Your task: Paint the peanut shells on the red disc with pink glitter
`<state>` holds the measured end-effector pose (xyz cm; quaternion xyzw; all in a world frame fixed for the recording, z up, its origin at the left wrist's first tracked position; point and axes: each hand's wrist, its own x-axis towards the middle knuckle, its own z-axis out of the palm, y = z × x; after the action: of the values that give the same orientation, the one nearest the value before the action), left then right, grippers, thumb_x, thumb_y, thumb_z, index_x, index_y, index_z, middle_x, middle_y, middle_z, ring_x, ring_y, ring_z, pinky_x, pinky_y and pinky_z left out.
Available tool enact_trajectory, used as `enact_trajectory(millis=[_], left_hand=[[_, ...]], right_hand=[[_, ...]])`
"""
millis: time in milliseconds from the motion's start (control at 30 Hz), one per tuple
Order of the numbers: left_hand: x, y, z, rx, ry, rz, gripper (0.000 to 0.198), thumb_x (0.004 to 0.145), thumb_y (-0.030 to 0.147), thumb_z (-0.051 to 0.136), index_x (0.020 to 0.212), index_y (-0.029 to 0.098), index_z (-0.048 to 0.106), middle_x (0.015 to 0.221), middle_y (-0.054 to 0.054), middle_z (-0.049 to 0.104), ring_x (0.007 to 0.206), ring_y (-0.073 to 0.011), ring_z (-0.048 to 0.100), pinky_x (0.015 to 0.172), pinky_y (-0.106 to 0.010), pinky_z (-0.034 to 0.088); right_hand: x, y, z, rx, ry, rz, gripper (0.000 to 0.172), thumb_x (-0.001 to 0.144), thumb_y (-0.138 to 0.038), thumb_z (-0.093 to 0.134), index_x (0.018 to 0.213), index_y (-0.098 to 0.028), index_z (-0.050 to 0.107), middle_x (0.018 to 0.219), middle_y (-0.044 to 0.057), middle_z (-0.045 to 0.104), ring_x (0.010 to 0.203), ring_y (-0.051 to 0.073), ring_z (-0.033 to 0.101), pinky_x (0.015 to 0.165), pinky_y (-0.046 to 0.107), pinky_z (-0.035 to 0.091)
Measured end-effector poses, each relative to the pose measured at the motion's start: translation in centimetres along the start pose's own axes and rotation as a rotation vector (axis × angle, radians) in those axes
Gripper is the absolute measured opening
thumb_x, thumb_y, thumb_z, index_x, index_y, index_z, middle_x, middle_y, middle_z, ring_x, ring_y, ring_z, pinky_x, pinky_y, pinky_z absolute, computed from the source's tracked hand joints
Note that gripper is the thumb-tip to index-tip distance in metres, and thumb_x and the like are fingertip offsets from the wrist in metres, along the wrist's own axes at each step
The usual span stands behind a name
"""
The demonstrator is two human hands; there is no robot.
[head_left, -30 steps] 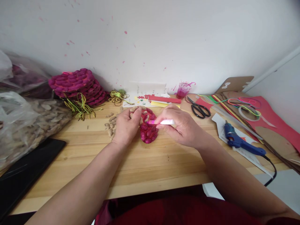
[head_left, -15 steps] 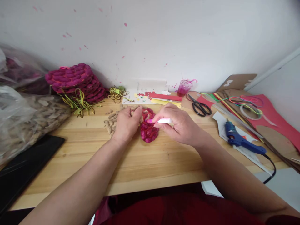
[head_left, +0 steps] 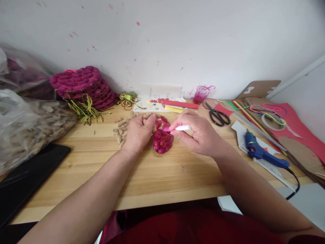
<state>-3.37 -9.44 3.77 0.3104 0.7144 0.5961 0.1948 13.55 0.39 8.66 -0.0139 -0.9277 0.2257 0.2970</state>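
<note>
A red piece covered with peanuts [head_left: 163, 142] lies on the wooden table; its near peanuts are coloured magenta, while some toward the back left are still plain. My left hand [head_left: 139, 132] closes on its left edge, thumb on top, fingers partly hidden. In my right hand [head_left: 196, 132] is a white marker [head_left: 183, 127], pinched between thumb and fingers, its magenta tip on the peanuts near the middle of the piece. Loose peanuts [head_left: 122, 130] are scattered just left of my left hand.
On the left stand a plastic bag of peanuts [head_left: 38, 125] and stacked magenta peanut pieces [head_left: 81, 84] with cords. A cup of magenta liquid [head_left: 201, 94] is at the back. Scissors [head_left: 218, 115] and a blue glue gun [head_left: 264, 154] lie right, beside red paper [head_left: 299, 125].
The marker tip has shifted very slightly over the peanuts in my right hand's grip. My left hand keeps its hold, and the whole view has moved a little.
</note>
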Motion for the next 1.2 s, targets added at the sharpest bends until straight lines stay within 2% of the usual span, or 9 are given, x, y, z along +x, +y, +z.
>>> enact_trajectory(millis=[133, 367, 567, 733, 867, 1033, 1200], left_hand=[[-0.07, 0.03, -0.01, -0.026, -0.018, 0.016, 0.031, 0.083, 0.044, 0.068, 0.064, 0.021, 0.062, 0.056, 0.003, 0.056, 0.054, -0.015, 0.048, 0.054, -0.029, 0.037], [-0.04, -0.03, -0.12, 0.007, -0.014, 0.043, 0.035, 0.086, 0.041, 0.066, 0.059, 0.023, 0.054, 0.052, 0.004, 0.051, 0.052, -0.0144, 0.045, 0.054, -0.029, 0.036], [0.07, -0.16, -0.03, -0.003, -0.018, 0.041, 0.032, 0.085, 0.042, 0.066, 0.061, 0.022, 0.058, 0.054, 0.004, 0.051, 0.053, -0.0148, 0.045, 0.054, -0.03, 0.035], [-0.06, -0.06, -0.04, 0.004, -0.008, 0.047, 0.033, 0.085, 0.043, 0.066, 0.06, 0.023, 0.056, 0.053, 0.004, 0.05, 0.052, -0.0149, 0.044, 0.053, -0.03, 0.033], [-0.08, -0.05, -0.05, -0.008, -0.039, 0.06, 0.033, 0.087, 0.044, 0.065, 0.062, 0.022, 0.058, 0.055, 0.003, 0.054, 0.053, -0.015, 0.045, 0.054, -0.03, 0.035], [-0.09, 0.0, -0.06, 0.016, -0.02, 0.081, 0.035, 0.087, 0.042, 0.065, 0.059, 0.023, 0.056, 0.052, 0.003, 0.052, 0.051, -0.0149, 0.045, 0.054, -0.03, 0.035], [-0.15, 0.06, -0.1, 0.016, -0.036, 0.081, 0.035, 0.087, 0.043, 0.065, 0.06, 0.023, 0.057, 0.053, 0.003, 0.053, 0.052, -0.0148, 0.044, 0.055, -0.031, 0.035]], right_hand=[[0.0, -0.04, 0.17, 0.011, 0.01, -0.006, 0.006, 0.098, -0.024, 0.063, 0.095, -0.022, 0.068, 0.089, 0.001, 0.076, 0.081, 0.018, 0.063, 0.083, 0.034, 0.047], [-0.03, -0.21, -0.2, -0.017, 0.01, -0.002, 0.008, 0.098, -0.022, 0.062, 0.091, -0.021, 0.067, 0.084, 0.003, 0.074, 0.079, 0.018, 0.063, 0.08, 0.033, 0.047], [-0.06, -0.15, 0.01, 0.002, 0.016, 0.014, 0.007, 0.098, -0.025, 0.064, 0.093, -0.022, 0.068, 0.089, 0.002, 0.076, 0.083, 0.018, 0.065, 0.083, 0.035, 0.047], [-0.08, -0.05, -0.06, 0.018, 0.081, 0.049, 0.01, 0.099, -0.026, 0.062, 0.093, -0.022, 0.068, 0.087, 0.003, 0.075, 0.08, 0.018, 0.066, 0.08, 0.035, 0.048], [-0.1, -0.11, 0.23, 0.063, 0.081, 0.055, 0.009, 0.098, -0.026, 0.063, 0.092, -0.021, 0.068, 0.088, 0.004, 0.075, 0.08, 0.017, 0.068, 0.079, 0.034, 0.05], [-0.21, -0.15, 0.48, 0.023, 0.172, 0.128, 0.008, 0.098, -0.026, 0.063, 0.092, -0.021, 0.066, 0.086, 0.003, 0.075, 0.079, 0.017, 0.068, 0.076, 0.033, 0.05], [-0.21, -0.3, 0.57, 0.034, 0.123, 0.093, 0.006, 0.097, -0.025, 0.064, 0.094, -0.021, 0.067, 0.089, 0.004, 0.076, 0.081, 0.018, 0.068, 0.08, 0.035, 0.05]])
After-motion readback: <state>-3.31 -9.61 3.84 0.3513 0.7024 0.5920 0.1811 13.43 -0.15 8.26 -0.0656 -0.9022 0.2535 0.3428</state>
